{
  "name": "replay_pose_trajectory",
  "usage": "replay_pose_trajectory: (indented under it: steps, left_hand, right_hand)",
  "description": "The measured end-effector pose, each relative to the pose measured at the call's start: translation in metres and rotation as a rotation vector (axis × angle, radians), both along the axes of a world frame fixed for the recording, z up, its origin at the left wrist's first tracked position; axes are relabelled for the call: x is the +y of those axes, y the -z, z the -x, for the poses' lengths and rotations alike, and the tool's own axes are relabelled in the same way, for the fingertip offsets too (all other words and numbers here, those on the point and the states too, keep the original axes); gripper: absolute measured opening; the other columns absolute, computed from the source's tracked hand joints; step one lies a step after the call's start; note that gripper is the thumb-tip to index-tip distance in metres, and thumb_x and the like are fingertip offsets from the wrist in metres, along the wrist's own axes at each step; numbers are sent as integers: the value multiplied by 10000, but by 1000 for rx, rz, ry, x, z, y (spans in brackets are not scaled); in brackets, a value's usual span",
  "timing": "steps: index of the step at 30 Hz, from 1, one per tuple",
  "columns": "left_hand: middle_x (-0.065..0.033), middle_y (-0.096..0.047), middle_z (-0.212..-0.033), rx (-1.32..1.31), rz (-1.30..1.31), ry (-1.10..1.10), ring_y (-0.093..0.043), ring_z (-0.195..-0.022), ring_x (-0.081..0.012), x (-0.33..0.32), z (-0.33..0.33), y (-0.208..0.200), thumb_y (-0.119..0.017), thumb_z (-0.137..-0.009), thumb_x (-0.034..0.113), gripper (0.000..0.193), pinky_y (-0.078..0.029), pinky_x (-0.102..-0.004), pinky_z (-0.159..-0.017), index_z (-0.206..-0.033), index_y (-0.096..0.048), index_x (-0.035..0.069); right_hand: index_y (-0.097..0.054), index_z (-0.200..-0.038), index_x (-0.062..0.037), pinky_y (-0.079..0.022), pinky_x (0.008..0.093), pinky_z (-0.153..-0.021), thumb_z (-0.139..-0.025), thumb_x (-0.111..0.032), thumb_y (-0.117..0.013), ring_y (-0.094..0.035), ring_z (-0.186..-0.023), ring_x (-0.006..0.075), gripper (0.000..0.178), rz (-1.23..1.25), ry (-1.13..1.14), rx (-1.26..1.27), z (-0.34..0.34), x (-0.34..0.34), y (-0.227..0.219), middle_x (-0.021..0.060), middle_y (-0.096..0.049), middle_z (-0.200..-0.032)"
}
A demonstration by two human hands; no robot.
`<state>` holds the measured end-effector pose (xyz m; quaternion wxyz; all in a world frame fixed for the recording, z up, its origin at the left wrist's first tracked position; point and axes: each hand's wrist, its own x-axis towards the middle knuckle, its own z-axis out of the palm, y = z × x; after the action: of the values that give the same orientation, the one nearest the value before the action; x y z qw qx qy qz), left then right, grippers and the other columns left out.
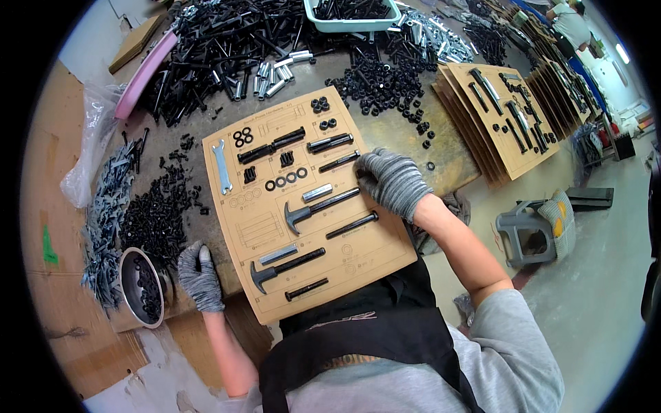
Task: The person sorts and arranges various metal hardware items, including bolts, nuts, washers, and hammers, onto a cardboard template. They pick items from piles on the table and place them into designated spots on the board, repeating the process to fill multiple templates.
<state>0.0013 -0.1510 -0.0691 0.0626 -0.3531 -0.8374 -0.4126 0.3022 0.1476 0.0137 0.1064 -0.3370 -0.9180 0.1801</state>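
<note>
A brown cardboard sheet (pixel 255 206) with printed outlines lies tilted in front of me, carrying black bolts, silver sleeves, washers, nuts and a small open-end wrench (pixel 222 167). My right hand (pixel 394 180), in a grey knitted glove, is at the sheet's right edge. Its fingertips pinch the end of a short black bolt (pixel 339 162) lying on the sheet. My left hand (pixel 200 277), gloved alike, is at the table's front edge, between the sheet and a metal bowl (pixel 162 313). Its fingers are curled together; whatever they hold is hidden.
Heaps of black bolts (pixel 227 41), small black screws (pixel 157 213), grey flat pieces (pixel 107 227) and black nuts (pixel 385 82) cover the table. A pale green basket (pixel 354 26) stands far back. Filled cardboard sheets (pixel 492 131) are stacked right; a grey stool (pixel 527 234) stands on the floor.
</note>
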Motion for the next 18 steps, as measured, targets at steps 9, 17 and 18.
replay_pose_trajectory:
  steps: [9, 17, 18]
  left_hand:
    - [-93, -675, -996, -36, 50, 10, -610, -934, -217, 1, 0, -5, -650, -884, 133, 156, -468, -339, -884, -993, -694, 30]
    - [-122, -673, -962, 68, 71, 0, -605, -906, -266, -7, 4, 0, -634, -878, 120, 169, -468, -359, -866, -1000, -692, 19]
    - [-121, -673, -960, 80, 87, -10, -606, -906, -266, -9, 3, -2, -637, -877, 122, 169, -469, -358, -865, -999, -692, 20]
  right_hand:
    - [-600, -944, -43, -530, 397, -652, -809, -155, -630, -625, -717, 320, 178, 340, -287, 286, -22, -69, -23, 150, -623, -829]
    - [-658, -1017, -59, -525, 371, -774, -866, -219, -644, -650, -854, 292, 220, -60, -151, 211, -42, -42, -12, 135, -650, -916]
    - [-671, -1000, -54, -524, 357, -756, -848, -184, -662, -653, -854, 273, 200, -70, 19, 327, -51, -13, -15, 151, -658, -891]
